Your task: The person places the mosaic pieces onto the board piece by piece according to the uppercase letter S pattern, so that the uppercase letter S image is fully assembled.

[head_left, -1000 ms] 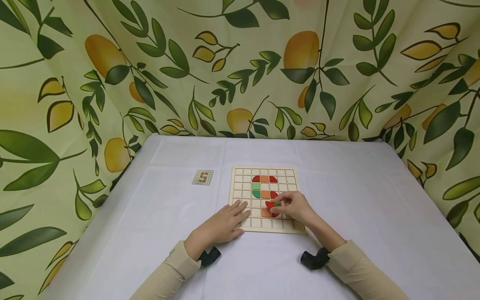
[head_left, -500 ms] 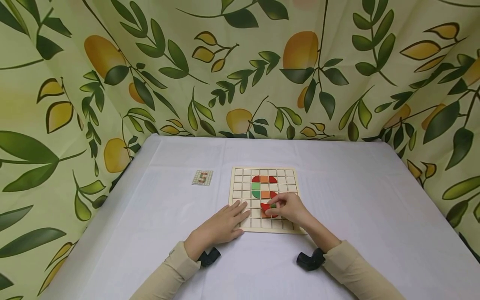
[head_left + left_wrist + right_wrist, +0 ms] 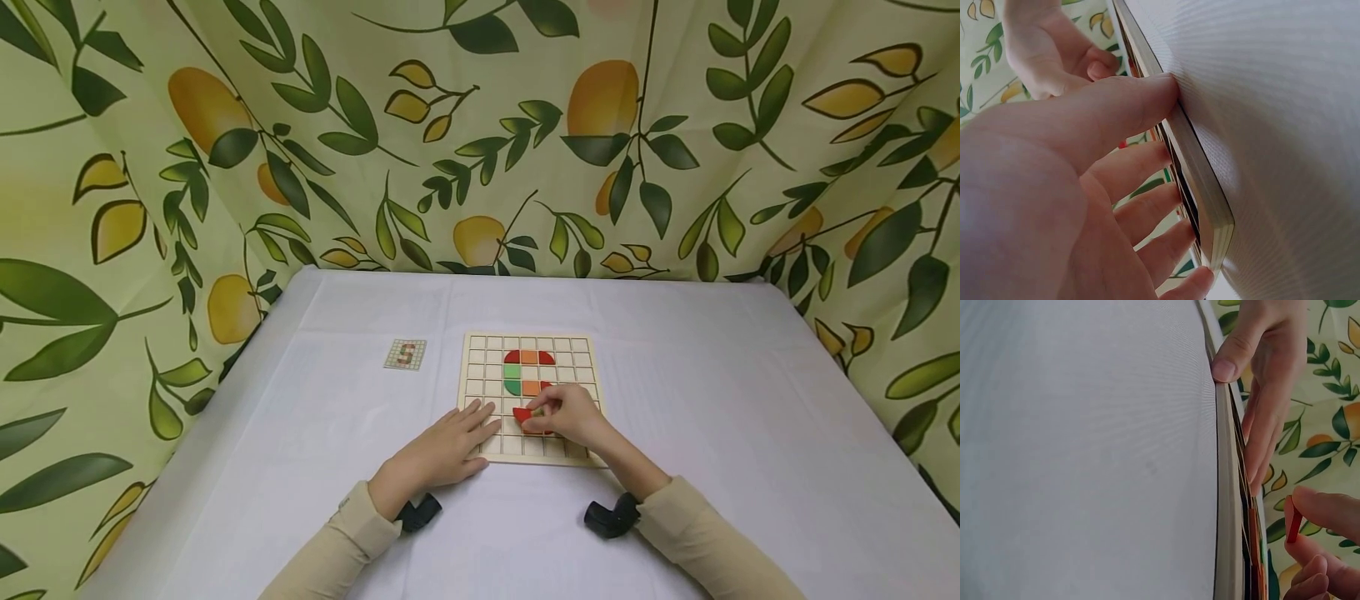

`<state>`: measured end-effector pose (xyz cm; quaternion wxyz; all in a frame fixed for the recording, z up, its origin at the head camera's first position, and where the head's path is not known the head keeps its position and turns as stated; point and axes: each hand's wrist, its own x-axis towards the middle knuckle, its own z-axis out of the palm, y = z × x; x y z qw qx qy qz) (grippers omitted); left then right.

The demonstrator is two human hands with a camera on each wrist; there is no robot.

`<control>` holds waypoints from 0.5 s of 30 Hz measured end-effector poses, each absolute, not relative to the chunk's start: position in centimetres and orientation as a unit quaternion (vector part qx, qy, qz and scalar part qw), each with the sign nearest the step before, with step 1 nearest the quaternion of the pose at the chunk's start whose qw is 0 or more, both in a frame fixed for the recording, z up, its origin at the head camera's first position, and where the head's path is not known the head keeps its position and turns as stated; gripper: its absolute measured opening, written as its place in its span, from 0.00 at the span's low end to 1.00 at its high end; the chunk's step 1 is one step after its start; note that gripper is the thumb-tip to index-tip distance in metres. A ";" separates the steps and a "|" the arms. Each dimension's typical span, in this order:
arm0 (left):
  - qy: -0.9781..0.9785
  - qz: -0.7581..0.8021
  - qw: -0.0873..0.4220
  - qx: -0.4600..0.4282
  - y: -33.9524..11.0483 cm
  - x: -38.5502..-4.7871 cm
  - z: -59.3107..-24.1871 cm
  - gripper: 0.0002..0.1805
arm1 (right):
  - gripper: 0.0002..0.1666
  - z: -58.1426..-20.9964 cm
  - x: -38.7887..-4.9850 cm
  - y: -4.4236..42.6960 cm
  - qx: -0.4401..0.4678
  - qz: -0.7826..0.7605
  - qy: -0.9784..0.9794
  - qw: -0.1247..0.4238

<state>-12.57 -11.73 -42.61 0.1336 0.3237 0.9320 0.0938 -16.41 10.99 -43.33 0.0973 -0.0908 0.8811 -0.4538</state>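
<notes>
A wooden grid board lies on the white cloth, with red rounded, orange square and green tiles set in its cells. My left hand rests flat on the board's lower left, fingers spread; in the left wrist view its thumb lies at the board's edge. Just above the lower cells, my right hand pinches a red tile with one curved side. The right wrist view shows this tile edge-on between thumb and finger, apart from the board. Tiles beneath the right hand are partly hidden.
Left of the board lies a small card printed with an S-shaped coloured pattern on a grid. Black curved pieces sit at both wrists. A leaf-and-fruit patterned curtain hangs behind and beside the white-covered table.
My right hand has moved left over the lower part of the board, carrying the red tile past the lower orange tile. The left hand has stayed in place.
</notes>
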 end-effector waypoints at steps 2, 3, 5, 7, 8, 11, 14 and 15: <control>0.933 0.091 0.134 0.322 -11.7 -12.6 -42.6 0.31 | 0.13 -43.3 -16.5 10.8 -0.092 -0.448 0.884 0.097; 0.933 0.091 0.134 0.322 -11.7 -12.6 -42.6 0.31 | 0.14 -43.3 -16.5 10.7 -0.094 -0.445 0.885 0.096; 0.933 0.091 0.136 0.320 -11.7 -12.6 -42.6 0.31 | 0.14 -43.3 -16.5 10.6 -0.094 -0.438 0.889 0.096; 0.933 0.090 0.137 0.320 -11.7 -12.6 -42.6 0.31 | 0.14 -43.3 -16.5 10.4 -0.092 -0.432 0.892 0.097; 0.933 0.089 0.137 0.320 -11.7 -12.6 -42.6 0.31 | 0.15 -43.3 -16.5 10.4 -0.091 -0.428 0.894 0.097; 0.933 0.090 0.135 0.323 -11.7 -12.6 -42.6 0.31 | 0.15 -43.3 -16.4 10.2 -0.092 -0.417 0.899 0.097; 0.932 0.091 0.134 0.325 -11.7 -12.6 -42.6 0.31 | 0.14 -43.2 -16.4 10.0 -0.092 -0.412 0.901 0.099; 0.931 0.092 0.133 0.327 -11.7 -12.6 -42.6 0.31 | 0.14 -43.2 -16.4 9.9 -0.092 -0.411 0.901 0.100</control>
